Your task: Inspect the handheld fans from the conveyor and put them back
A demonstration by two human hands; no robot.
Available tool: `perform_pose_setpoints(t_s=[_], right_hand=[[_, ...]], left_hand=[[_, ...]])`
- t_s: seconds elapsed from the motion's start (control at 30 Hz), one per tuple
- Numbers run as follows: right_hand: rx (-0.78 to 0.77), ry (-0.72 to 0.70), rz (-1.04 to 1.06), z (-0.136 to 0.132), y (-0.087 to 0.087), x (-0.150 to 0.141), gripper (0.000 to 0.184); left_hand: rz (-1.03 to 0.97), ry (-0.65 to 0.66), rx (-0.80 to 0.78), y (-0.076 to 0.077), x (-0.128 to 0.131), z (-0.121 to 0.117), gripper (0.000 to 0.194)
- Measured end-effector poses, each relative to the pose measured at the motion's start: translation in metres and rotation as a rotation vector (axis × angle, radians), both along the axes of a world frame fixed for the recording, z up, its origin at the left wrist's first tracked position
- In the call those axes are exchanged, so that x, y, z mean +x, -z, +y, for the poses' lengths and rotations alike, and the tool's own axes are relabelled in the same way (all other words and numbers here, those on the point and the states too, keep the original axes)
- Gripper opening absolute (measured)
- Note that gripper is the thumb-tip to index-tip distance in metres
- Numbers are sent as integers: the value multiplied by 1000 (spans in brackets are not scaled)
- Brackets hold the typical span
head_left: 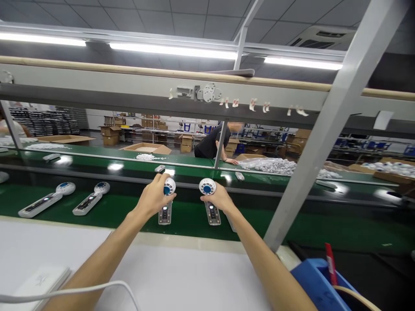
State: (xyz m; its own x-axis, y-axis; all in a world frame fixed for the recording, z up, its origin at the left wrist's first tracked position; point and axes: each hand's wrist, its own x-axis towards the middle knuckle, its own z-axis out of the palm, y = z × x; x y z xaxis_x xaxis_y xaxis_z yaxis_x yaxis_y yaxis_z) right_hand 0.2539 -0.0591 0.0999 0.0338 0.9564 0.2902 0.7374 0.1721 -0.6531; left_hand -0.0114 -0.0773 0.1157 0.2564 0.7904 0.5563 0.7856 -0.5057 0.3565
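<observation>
My left hand (154, 196) is closed round the neck of a white handheld device (166, 203) with a round blue-centred head, holding it over the green conveyor belt (123, 214). Just to its right, my right hand (220, 199) grips a second white device (210, 201) of the same kind, its round head facing up. Both handles point back toward me and show small lit displays. Two more of these devices (47, 199) (90, 199) lie flat on the belt to the left.
A white worktable (168, 276) with a white cable (97, 288) lies in front of me. A blue bin (319, 285) stands at the lower right beside a slanted grey frame post (317, 142). Across a second belt a person (212, 144) leans over; cardboard boxes stand behind.
</observation>
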Motion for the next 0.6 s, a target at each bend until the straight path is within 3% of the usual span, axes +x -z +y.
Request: perform_pose_setpoints(t_s=[0.13,0.27,0.43,0.53,0.6], right_hand=[[-183,31,-60,17,21,10,45],[-297,96,-187,22,23,31,50],[-528,187,-313,21,24,45,30],[-679,188,-289,19,35,41,26],[-699,199,-231,19,42,36,24]], left_hand=[[56,-11,-109,16,2,11,48],[126,-71,-171,24,4,18,50],[185,-205,-285,27,0,21,64],[219,-261,-348,27,-4,23,66],[253,-292,-385,26,-6,25,69]])
